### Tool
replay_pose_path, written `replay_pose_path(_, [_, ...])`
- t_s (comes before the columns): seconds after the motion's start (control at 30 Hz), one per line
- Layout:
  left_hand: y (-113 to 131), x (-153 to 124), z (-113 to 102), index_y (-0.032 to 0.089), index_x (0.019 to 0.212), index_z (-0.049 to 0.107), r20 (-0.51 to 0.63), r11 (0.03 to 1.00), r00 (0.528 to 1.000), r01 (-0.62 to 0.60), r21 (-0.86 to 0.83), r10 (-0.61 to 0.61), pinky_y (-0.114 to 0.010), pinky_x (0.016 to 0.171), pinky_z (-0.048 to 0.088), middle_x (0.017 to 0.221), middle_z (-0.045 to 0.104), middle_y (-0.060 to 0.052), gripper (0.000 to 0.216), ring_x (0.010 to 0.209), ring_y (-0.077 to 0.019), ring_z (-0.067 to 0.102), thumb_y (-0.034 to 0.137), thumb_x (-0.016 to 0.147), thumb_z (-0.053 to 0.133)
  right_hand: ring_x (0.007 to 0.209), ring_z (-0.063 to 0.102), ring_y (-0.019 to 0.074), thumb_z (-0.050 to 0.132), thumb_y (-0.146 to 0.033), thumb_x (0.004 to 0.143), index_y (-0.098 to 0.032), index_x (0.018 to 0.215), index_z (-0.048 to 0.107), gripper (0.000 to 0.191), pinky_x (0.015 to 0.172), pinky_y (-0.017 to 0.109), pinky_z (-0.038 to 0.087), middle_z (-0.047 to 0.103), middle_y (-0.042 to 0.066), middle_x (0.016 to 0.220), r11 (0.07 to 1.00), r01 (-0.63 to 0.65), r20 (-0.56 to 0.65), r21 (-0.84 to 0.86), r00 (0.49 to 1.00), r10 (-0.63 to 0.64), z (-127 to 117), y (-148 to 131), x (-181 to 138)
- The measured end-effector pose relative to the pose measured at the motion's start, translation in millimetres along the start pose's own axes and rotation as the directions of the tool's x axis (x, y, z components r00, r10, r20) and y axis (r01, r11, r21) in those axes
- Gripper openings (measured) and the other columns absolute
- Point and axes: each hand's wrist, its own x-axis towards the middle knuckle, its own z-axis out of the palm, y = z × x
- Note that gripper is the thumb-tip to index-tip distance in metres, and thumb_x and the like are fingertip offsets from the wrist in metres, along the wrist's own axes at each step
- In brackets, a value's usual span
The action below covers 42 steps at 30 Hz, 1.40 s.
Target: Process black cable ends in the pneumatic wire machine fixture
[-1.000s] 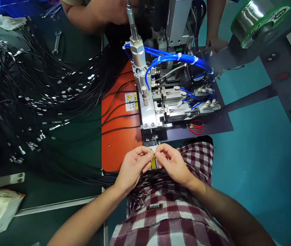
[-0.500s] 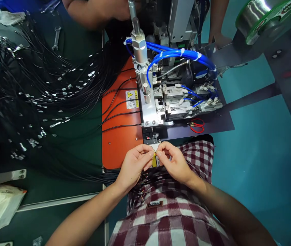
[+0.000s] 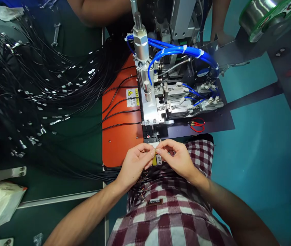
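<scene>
My left hand [image 3: 136, 162] and my right hand [image 3: 177, 158] meet at their fingertips in front of the machine's near end. Both are closed in a pinch, thumb against forefinger. Whatever sits between the fingertips is very thin and too small to make out. Just below the fingertips is a yellow and white label [image 3: 158, 160] with dark characters. Beyond them lies the black fixture [image 3: 150, 136] at the end of the metal press [image 3: 151, 111]. Below my left hand, a bunch of black cables [image 3: 109, 176] with bare wire ends runs towards my lap.
Several cables cross the orange plate [image 3: 121, 143]. A large heap of black cables [image 3: 66, 82] with metal ends covers the left table. Red-handled snips [image 3: 198, 125] lie right of the press. A wrench [image 3: 56, 34], a solder spool [image 3: 260, 20] and another person's arm [image 3: 94, 12] are farther off.
My right hand has shifted slightly to the right and up, its fingertips still against the left's. The label between the hands shows more. The other person's arm has moved a little.
</scene>
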Motion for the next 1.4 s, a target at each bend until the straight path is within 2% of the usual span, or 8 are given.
replay_pose_path(0.4, [-4,0,2,0.016,0.085,0.057,-0.023,0.993,0.993,-0.119,-0.014,0.119,-0.017,0.045,0.025,0.063,0.047,0.005,0.019,0.046,-0.0022,0.038,0.031,0.083,0.067,0.053,0.039,0.0095,0.050,-0.031,0.091,-0.019,0.076,0.049,0.019,0.050,0.022,0.035,0.044,-0.004,0.062,0.980,-0.089,0.109,0.180,0.992,0.070,4,-6,-3])
replay_pose_path(0.5, [-2,2,0,0.015,0.081,0.056,0.020,0.998,0.998,-0.061,-0.012,0.061,-0.016,0.043,0.022,0.056,0.043,0.007,0.020,0.043,-0.0015,0.033,0.032,0.082,0.068,0.060,0.045,0.0117,0.047,-0.025,0.092,-0.018,0.078,0.049,0.016,0.056,0.025,0.038,0.049,-0.001,0.069,0.995,0.092,0.049,-0.026,0.995,-0.091,2,-6,-6])
replay_pose_path(0.63, [6,1,2,0.014,0.078,0.055,0.025,0.999,1.000,0.009,0.033,-0.010,-0.017,0.041,0.017,0.055,0.043,0.007,0.023,0.041,-0.0013,0.032,0.034,0.081,0.068,0.064,0.048,0.0157,0.047,-0.017,0.091,-0.016,0.081,0.053,0.012,0.060,0.031,0.034,0.058,0.004,0.075,0.702,0.485,0.128,-0.521,0.858,-0.497,-6,-7,-10])
replay_pose_path(0.77, [7,-6,8,0.014,0.077,0.052,0.052,0.996,0.995,0.081,0.034,-0.083,-0.018,0.041,0.018,0.060,0.046,0.006,0.022,0.040,-0.0013,0.032,0.033,0.083,0.063,0.061,0.046,0.0167,0.046,-0.015,0.092,-0.016,0.082,0.054,0.013,0.057,0.033,0.030,0.060,0.006,0.073,0.499,0.586,0.255,-0.638,0.773,-0.581,-13,-8,-11])
replay_pose_path(0.87, [3,-11,9,0.015,0.078,0.053,0.014,0.982,1.000,-0.006,0.191,0.003,-0.019,0.043,0.023,0.058,0.042,0.006,0.022,0.043,-0.0036,0.033,0.034,0.087,0.058,0.064,0.047,0.0157,0.044,-0.016,0.091,-0.017,0.082,0.052,0.012,0.059,0.031,0.034,0.058,0.005,0.076,0.707,0.504,0.232,-0.497,0.862,-0.451,-14,-7,-11])
replay_pose_path(1.0, [3,-11,7,0.015,0.077,0.058,0.072,0.805,0.945,-0.310,0.505,0.319,-0.022,0.061,0.039,0.074,0.053,0.000,0.018,0.068,-0.0096,0.049,0.028,0.089,0.056,0.065,0.046,0.0135,0.045,-0.022,0.092,-0.019,0.079,0.049,0.014,0.060,0.027,0.037,0.052,0.001,0.074,0.979,0.146,0.163,-0.140,0.979,-0.122,-12,-3,-8])
replay_pose_path(1.2, [17,5,-7,0.019,0.103,0.055,0.076,0.843,0.967,-0.248,0.478,0.241,-0.021,0.059,0.045,0.084,0.057,0.001,0.016,0.066,-0.0088,0.052,0.022,0.087,0.059,0.051,0.036,0.0096,0.054,-0.038,0.086,-0.019,0.075,0.047,0.023,0.049,0.024,0.029,0.041,-0.006,0.059,0.936,-0.246,0.213,0.250,0.957,0.195,-18,-3,10])
replay_pose_path(1.4, [16,28,-24,0.017,0.102,0.064,0.315,0.367,0.744,-0.594,0.716,0.589,-0.025,0.077,0.048,0.091,0.058,-0.004,0.018,0.086,-0.0127,0.057,0.010,0.090,0.052,0.051,0.037,0.0093,0.056,-0.036,0.083,-0.019,0.074,0.049,0.021,0.049,0.024,0.028,0.043,-0.006,0.059,0.952,-0.215,0.151,0.218,0.971,0.185,-23,2,33])
